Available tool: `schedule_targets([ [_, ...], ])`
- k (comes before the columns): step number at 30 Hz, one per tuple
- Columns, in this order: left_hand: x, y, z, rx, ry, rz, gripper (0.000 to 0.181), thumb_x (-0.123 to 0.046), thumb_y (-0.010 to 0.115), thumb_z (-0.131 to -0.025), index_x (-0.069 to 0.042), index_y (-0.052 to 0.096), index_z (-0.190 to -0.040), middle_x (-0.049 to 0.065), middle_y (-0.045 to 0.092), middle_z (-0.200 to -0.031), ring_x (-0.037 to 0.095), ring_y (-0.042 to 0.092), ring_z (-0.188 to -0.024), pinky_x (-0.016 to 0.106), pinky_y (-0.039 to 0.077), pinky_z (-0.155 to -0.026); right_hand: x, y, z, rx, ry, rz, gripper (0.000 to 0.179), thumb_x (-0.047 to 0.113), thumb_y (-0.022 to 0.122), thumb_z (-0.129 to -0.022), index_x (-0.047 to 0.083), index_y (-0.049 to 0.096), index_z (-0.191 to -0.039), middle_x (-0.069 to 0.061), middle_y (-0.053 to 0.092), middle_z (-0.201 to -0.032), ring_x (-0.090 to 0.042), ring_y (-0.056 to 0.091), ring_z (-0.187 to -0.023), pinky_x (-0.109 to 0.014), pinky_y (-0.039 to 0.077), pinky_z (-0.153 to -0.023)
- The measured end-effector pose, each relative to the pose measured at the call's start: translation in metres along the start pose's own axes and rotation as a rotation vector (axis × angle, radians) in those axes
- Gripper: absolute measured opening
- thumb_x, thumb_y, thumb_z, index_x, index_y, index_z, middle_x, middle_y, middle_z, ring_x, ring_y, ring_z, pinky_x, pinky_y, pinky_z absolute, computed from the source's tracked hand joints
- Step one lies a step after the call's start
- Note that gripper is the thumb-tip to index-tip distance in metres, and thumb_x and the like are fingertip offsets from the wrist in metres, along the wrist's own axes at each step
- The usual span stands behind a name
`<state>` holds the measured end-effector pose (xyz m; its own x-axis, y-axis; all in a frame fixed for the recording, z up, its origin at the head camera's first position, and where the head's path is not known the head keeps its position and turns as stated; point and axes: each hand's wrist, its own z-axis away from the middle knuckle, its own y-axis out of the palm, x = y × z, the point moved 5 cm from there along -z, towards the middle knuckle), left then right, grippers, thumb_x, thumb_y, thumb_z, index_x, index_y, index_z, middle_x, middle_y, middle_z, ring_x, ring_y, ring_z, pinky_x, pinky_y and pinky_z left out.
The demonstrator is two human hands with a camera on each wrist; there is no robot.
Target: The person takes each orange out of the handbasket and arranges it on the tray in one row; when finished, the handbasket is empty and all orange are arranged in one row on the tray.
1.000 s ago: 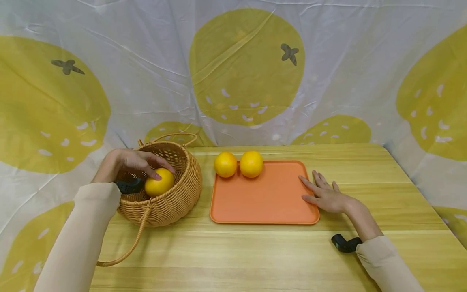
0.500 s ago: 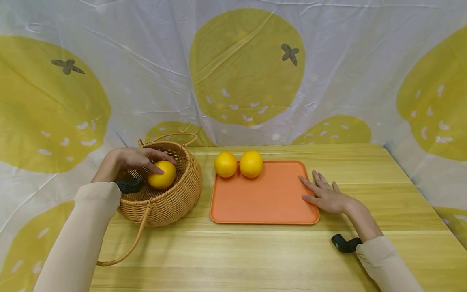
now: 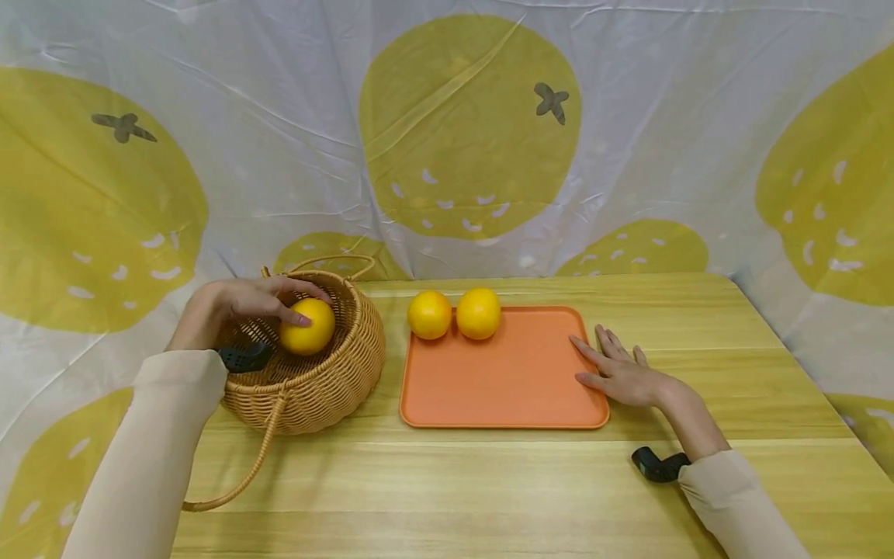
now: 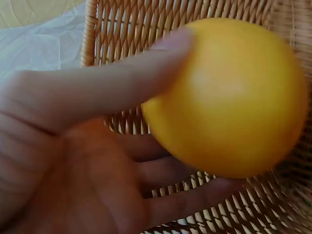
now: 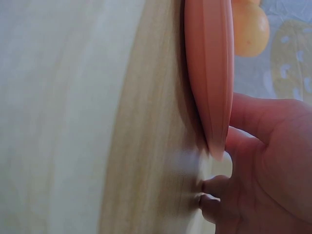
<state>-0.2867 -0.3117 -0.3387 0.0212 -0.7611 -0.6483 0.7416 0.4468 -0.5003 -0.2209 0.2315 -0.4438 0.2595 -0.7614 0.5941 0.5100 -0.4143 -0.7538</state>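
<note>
My left hand point(image 3: 261, 299) reaches into the wicker basket point(image 3: 349, 380) and grips an orange point(image 3: 308, 326). In the left wrist view the thumb presses one side of that orange point(image 4: 234, 102), while fingers point(image 4: 180, 200) reach under it against the woven wall. My right hand point(image 3: 628, 378) lies spread at the right edge of the orange-coloured tray point(image 3: 517, 380), its thumb and a finger over the rim. The right wrist view has the tray's side point(image 5: 209, 63) close up beside the hand point(image 5: 273, 165). Two more oranges, a left one point(image 3: 429, 315) and a right one point(image 3: 478, 314), sit at the tray's back left corner.
A wooden table point(image 3: 447, 489) carries the basket and tray. One basket handle point(image 3: 237, 485) hangs down at the front; the other handle point(image 3: 342, 258) stands at the back. Behind the table hangs a fruit-print cloth point(image 3: 293, 116).
My left hand has raised the orange a little within the basket, with the thumb now farther over it. The right hand, tray and other two oranges have stayed in place.
</note>
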Motion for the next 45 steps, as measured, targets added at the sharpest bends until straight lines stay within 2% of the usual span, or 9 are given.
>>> schedule_targets([
  [5, -0.025, -0.001, 0.012, 0.003, -0.017, -0.027, 0.064, -0.028, 0.058, -0.106, -0.008, 0.031, -0.161, 0.025, 0.006, -0.171, 0.045, 0.033, -0.148, 0.048, 0.050, -0.103, -0.003, 0.002, -0.001, -0.005, 0.003, -0.002, 0.074, 0.045, 0.050, -0.108, 0.014, 0.018, -0.167, -0.032, -0.014, -0.169, -0.052, -0.015, -0.156, -0.079, -0.016, -0.111],
  [8, -0.043, -0.002, 0.025, -0.048, 0.041, -0.068, 0.061, -0.028, 0.057, -0.107, -0.012, 0.035, -0.161, 0.024, 0.008, -0.172, 0.047, 0.026, -0.152, 0.051, 0.047, -0.105, -0.004, 0.002, -0.001, -0.006, 0.000, 0.004, 0.074, 0.047, 0.049, -0.108, 0.015, 0.017, -0.167, -0.031, -0.014, -0.169, -0.051, -0.015, -0.156, -0.079, -0.016, -0.112],
  [10, -0.054, -0.001, 0.036, -0.105, 0.088, -0.100, 0.057, -0.029, 0.057, -0.107, -0.019, 0.039, -0.160, 0.020, 0.012, -0.173, 0.046, 0.020, -0.155, 0.051, 0.045, -0.105, -0.007, 0.002, -0.003, -0.004, 0.009, 0.022, 0.075, 0.051, 0.048, -0.108, 0.018, 0.016, -0.168, -0.028, -0.015, -0.170, -0.049, -0.015, -0.157, -0.079, -0.014, -0.113],
  [15, -0.082, 0.010, 0.054, -0.293, 0.225, -0.146, 0.050, -0.027, 0.059, -0.106, -0.032, 0.046, -0.154, 0.004, 0.044, -0.159, 0.025, 0.045, -0.133, 0.034, 0.044, -0.098, -0.024, 0.007, -0.012, -0.019, -0.014, 0.018, 0.077, 0.061, 0.044, -0.105, 0.031, 0.012, -0.168, -0.021, -0.018, -0.172, -0.043, -0.017, -0.159, -0.078, -0.016, -0.114],
  [21, -0.130, 0.043, 0.047, -0.451, 0.369, -0.148, 0.050, -0.025, 0.057, -0.107, -0.031, 0.046, -0.155, 0.005, 0.048, -0.157, 0.025, 0.052, -0.130, 0.047, 0.041, -0.104, -0.037, 0.009, -0.016, -0.018, -0.004, 0.025, 0.084, 0.077, 0.038, -0.098, 0.036, 0.011, -0.167, -0.020, -0.019, -0.172, -0.043, -0.018, -0.159, -0.077, -0.017, -0.114],
  [26, -0.167, 0.081, 0.020, -0.495, 0.425, -0.115, 0.053, -0.024, 0.056, -0.108, -0.020, 0.041, -0.159, 0.012, 0.043, -0.161, 0.034, 0.053, -0.135, 0.054, 0.049, -0.104, -0.042, 0.010, -0.019, -0.009, 0.037, 0.093, 0.093, 0.089, 0.027, -0.091, 0.038, 0.008, -0.167, -0.016, -0.018, -0.173, -0.040, -0.015, -0.161, -0.076, -0.012, -0.117],
  [33, -0.210, 0.129, -0.041, -0.537, 0.484, -0.077, 0.054, -0.018, 0.063, -0.104, -0.012, 0.047, -0.155, 0.019, 0.052, -0.151, 0.037, 0.052, -0.135, 0.055, 0.047, -0.109, -0.046, 0.010, -0.020, -0.016, 0.048, 0.101, 0.095, 0.092, 0.022, -0.089, 0.039, 0.005, -0.166, -0.016, -0.020, -0.172, -0.040, -0.016, -0.160, -0.076, -0.012, -0.116],
  [39, -0.221, 0.162, -0.099, -0.516, 0.445, -0.037, 0.053, -0.021, 0.065, -0.103, -0.019, 0.050, -0.154, 0.019, 0.053, -0.143, 0.035, 0.053, -0.129, 0.053, 0.045, -0.109, -0.043, 0.009, -0.018, -0.018, 0.045, 0.088, 0.096, 0.092, 0.026, -0.089, 0.038, 0.009, -0.167, -0.015, -0.017, -0.173, -0.039, -0.014, -0.161, -0.076, -0.011, -0.117],
  [45, -0.223, 0.184, -0.141, -0.522, 0.404, -0.015, 0.054, -0.020, 0.065, -0.103, -0.020, 0.050, -0.155, 0.025, 0.050, -0.140, 0.038, 0.052, -0.121, 0.051, 0.047, -0.103, -0.032, 0.009, -0.013, -0.021, -0.006, 0.013, 0.081, 0.070, 0.041, -0.102, 0.032, 0.012, -0.168, -0.021, -0.018, -0.172, -0.044, -0.017, -0.159, -0.078, -0.016, -0.113],
])
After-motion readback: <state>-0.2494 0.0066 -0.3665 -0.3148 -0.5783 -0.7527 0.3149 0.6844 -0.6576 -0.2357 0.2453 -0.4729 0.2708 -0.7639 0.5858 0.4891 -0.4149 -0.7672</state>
